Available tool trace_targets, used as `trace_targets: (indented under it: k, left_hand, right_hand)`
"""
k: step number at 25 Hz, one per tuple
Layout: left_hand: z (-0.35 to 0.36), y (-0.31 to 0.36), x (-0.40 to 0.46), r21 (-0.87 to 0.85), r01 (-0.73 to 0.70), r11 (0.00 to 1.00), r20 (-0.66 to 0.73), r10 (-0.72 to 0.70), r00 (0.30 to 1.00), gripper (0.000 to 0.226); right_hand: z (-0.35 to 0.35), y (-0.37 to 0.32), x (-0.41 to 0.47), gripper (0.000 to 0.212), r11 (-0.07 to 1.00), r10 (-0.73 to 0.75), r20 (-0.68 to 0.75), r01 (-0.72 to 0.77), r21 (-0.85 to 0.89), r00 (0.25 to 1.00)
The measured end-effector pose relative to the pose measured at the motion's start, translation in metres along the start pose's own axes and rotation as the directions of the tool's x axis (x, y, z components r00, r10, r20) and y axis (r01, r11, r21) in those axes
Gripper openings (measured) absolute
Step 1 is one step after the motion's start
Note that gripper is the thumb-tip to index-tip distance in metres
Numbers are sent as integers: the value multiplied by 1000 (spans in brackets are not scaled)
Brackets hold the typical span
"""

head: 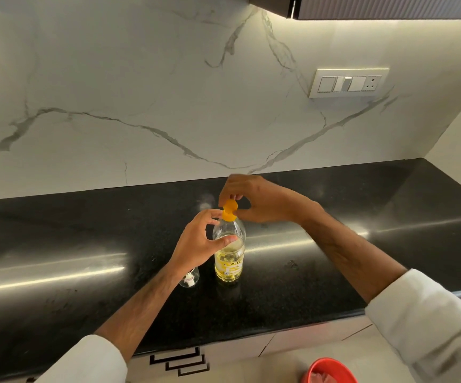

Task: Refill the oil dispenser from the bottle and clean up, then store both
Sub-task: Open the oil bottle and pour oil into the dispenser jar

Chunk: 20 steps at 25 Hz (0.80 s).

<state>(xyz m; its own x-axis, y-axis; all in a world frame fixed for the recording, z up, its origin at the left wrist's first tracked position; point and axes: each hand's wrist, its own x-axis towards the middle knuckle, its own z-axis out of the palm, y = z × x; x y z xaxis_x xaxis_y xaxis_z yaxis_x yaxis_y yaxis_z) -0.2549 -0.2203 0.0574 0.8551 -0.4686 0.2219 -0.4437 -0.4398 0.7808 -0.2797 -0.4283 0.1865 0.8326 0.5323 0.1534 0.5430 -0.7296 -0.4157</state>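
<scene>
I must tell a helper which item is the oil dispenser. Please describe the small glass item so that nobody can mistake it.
On the black countertop, find the tall oil bottle with the yellow cap. The small glass dispenser stands just left of it, half hidden under the left hand. It is clear, much shorter, and shows no yellow oil.

bottle (pixel 229 255) on counter (pixel 85 244) — dispenser (pixel 189 278) just left; switch panel (pixel 348 82) behind-right
</scene>
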Motion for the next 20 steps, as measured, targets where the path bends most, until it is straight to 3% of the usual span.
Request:
trace_targets:
  k: [2, 4, 8, 11, 20]
  left_hand:
    - [0, 0, 1, -15, -5, 1000, 9, 5, 1000, 57]
    - [1, -1, 1, -29, -9, 1000, 27, 9, 1000, 56]
    - [4, -4, -1, -53, 3, 999, 42, -1, 999, 55]
    - [4, -2, -2, -50, 11, 999, 46, -9, 999, 55]
    - [-2, 0, -11, -4, -2, 1000, 42, 2, 999, 58]
  right_hand:
    - [0, 12, -9, 24, 987, 42, -168, -14, 163, 985]
    - [21, 35, -28, 29, 929, 234, -302, -121, 351, 924]
    - [124, 79, -77, 20, 641, 695, -147, -515, 569, 704]
    - [182, 101, -100, 22, 547, 796, -109, -632, 549, 595]
    - [228, 115, -119, 27, 668, 716, -117, -627, 401, 688]
